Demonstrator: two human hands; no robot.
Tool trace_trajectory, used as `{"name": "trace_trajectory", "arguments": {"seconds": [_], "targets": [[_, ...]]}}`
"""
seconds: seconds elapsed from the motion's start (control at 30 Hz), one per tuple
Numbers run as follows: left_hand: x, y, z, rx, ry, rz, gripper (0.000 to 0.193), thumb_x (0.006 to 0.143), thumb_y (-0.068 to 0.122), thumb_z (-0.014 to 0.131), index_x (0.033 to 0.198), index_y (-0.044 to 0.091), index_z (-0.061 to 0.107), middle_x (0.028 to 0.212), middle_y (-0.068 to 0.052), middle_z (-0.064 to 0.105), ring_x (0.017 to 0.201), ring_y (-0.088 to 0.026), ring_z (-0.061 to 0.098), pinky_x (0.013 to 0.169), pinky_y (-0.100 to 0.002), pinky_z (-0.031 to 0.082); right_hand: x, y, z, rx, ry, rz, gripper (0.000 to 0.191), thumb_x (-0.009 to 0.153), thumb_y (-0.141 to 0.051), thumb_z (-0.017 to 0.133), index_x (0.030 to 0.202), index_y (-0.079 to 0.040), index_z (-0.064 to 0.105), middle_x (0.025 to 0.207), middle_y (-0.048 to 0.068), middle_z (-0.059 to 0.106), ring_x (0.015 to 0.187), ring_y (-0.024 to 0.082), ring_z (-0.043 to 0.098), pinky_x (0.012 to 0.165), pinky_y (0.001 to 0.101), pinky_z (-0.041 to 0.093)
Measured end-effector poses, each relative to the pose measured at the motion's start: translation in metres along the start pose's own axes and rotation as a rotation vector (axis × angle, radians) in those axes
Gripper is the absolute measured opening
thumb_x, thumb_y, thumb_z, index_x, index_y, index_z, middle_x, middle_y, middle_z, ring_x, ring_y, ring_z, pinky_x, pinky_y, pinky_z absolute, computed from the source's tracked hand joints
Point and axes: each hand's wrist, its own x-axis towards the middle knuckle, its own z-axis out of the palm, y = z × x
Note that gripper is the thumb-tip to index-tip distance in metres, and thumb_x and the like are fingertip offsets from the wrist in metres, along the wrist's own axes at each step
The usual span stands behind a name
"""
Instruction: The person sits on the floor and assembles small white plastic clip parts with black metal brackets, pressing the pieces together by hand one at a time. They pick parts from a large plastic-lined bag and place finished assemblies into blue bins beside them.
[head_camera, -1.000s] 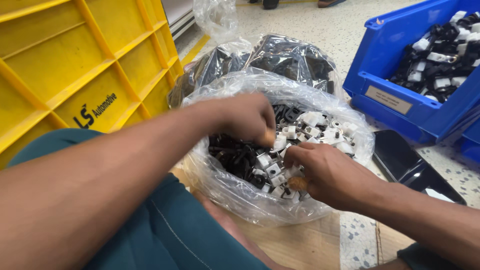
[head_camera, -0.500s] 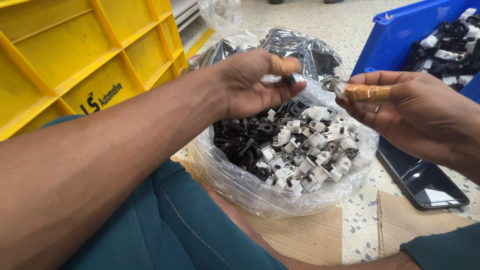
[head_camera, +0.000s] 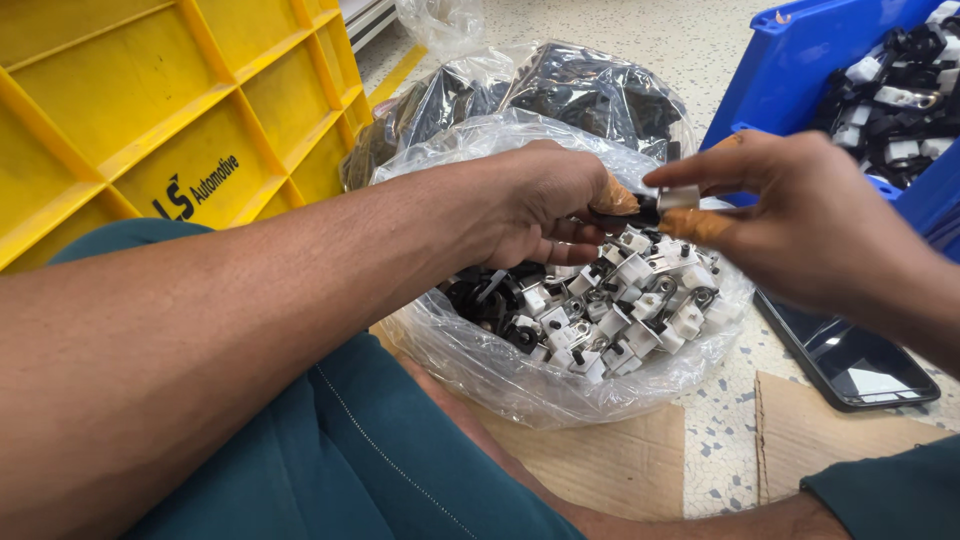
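Observation:
An open clear plastic bag (head_camera: 500, 375) sits on the floor between my knees, filled with several small black and white plastic parts (head_camera: 610, 300). Just above it my left hand (head_camera: 545, 205) pinches a small black part (head_camera: 622, 216) between thumb and fingers. My right hand (head_camera: 800, 215) meets it from the right, holding a small white part (head_camera: 678, 198) at its fingertips. The two pieces touch where the hands come together.
A yellow plastic crate (head_camera: 150, 120) stands at the left. Behind the open bag lies another bag of black parts (head_camera: 590, 95). A blue bin (head_camera: 790, 70) with black and white parts is at the right. A dark phone (head_camera: 850, 360) lies on the speckled floor beside cardboard (head_camera: 610, 460).
Both hands came up out of the bag with a part each. From half a second ago they have closed the gap, and the two pieces now meet.

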Motion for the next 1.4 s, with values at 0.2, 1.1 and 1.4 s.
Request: {"name": "trace_trajectory", "arguments": {"seconds": [0.2,1.1,1.4], "targets": [[0.009,-0.004,-0.002,-0.278,-0.194,0.091,0.026,0.096,0.013,0.064,0.116,-0.004,0.061,0.114,-0.016,0.063,0.09,-0.016,0.07,0.086,-0.026,0.065,0.0,-0.006,0.003,0.146,-0.013,0.052,0.047,0.088,-0.008,0.077,0.134,-0.004,0.068,0.117,0.02,0.069,0.103,0.028,0.076,0.086,0.0407,0.063],[0.013,0.007,0.004,0.147,0.12,0.729,0.022,0.087,0.001,0.071,0.109,0.0,0.068,0.101,-0.014,0.072,0.083,-0.021,0.081,0.075,-0.026,0.071,0.019,0.001,-0.014,1.073,0.023,0.574,0.032,0.106,-0.011,0.046,0.132,0.005,0.054,0.123,0.017,0.065,0.112,0.022,0.07,0.097,0.0362,0.056],[0.018,0.002,0.002,-0.575,-0.247,0.092,0.03,0.101,0.015,0.062,0.114,-0.013,0.062,0.104,-0.018,0.066,0.084,-0.019,0.074,0.074,-0.019,0.066,0.007,-0.018,-0.007,0.402,0.203,0.056,0.035,0.098,-0.001,0.065,0.132,0.006,0.065,0.113,0.019,0.076,0.095,0.022,0.075,0.082,0.0352,0.063]]}}
